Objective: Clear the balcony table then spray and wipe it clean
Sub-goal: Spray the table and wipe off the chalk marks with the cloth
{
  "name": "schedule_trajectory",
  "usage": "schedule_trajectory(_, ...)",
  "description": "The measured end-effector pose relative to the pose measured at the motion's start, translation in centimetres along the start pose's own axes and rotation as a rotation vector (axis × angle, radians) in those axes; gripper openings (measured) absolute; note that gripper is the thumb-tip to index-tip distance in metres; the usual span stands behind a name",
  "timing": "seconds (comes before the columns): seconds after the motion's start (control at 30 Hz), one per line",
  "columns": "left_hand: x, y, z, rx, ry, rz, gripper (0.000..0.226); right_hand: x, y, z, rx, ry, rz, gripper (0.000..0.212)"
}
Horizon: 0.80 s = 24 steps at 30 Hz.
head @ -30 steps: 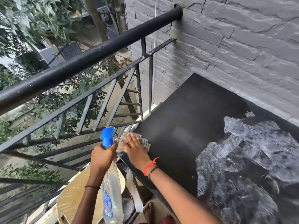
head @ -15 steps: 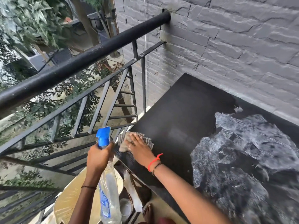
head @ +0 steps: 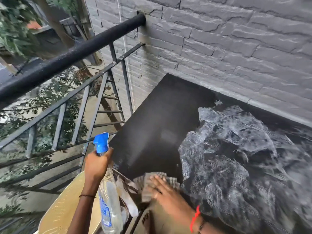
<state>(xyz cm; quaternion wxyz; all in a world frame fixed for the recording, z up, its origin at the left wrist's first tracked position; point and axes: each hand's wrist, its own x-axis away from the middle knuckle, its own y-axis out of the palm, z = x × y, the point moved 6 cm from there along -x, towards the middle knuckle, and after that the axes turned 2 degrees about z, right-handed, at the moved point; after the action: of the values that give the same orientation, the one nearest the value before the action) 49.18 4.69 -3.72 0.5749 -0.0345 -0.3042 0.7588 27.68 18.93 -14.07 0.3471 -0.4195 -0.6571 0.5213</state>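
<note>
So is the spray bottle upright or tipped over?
Roughly upright: the spray bottle has its blue nozzle on top, and the left hand grips its neck.

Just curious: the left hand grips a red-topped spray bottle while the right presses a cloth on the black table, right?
No: in the head view the spray bottle is blue-topped. The left hand grips it; the right hand presses the cloth on the black table.

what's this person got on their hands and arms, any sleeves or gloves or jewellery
No sleeves or gloves show: both forearms and hands are bare. Behind the left hand, a thin dark band circles the wrist. Behind the right hand, the wrist carries a red thread with a loose end sticking out, and beside it a dark bracelet.
</note>
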Motion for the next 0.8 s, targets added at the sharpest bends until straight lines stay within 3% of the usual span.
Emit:
schedule_trajectory(0.1,1.4,1.0,0.2,-0.005,0.029,-0.026,0.026,0.3,-1.1,4.2,0.065,0.191,-0.005,0.083)
schedule_trajectory(0.2,3.3,2.5,0.2,-0.02,0.03,-0.098,0.027,-2.2,-1.0,3.8,0.011,0.249,-0.029,0.076)
schedule_trajectory(0.3,5.6,4.3,0.3,-0.054,0.051,-0.168,0.031,-2.2,0.6,1.3,0.035,0.215,-0.097,0.053)
schedule_trajectory(0.4,7.2,5.7,0.6,-0.096,0.074,-0.209,0.024,1.1,1.6,-0.7,0.136,0.202,-0.152,0.06)
schedule_trajectory(0.47,8.3,6.9,0.9,-0.11,0.096,-0.239,0.021,4.7,2.1,-0.6,0.143,0.226,-0.106,0.06)
schedule_trajectory(0.6,10.6,9.1,1.7,-0.153,0.136,-0.318,0.019,12.9,1.1,2.5,0.093,0.346,0.159,0.066)
schedule_trajectory(0.73,12.8,11.2,2.6,-0.218,0.172,-0.373,0.02,20.8,0.1,7.0,0.006,0.713,0.225,0.125)
schedule_trajectory(0.8,13.8,12.4,2.8,-0.238,0.177,-0.412,0.02,22.5,0.2,8.0,-0.014,0.764,0.203,0.134)
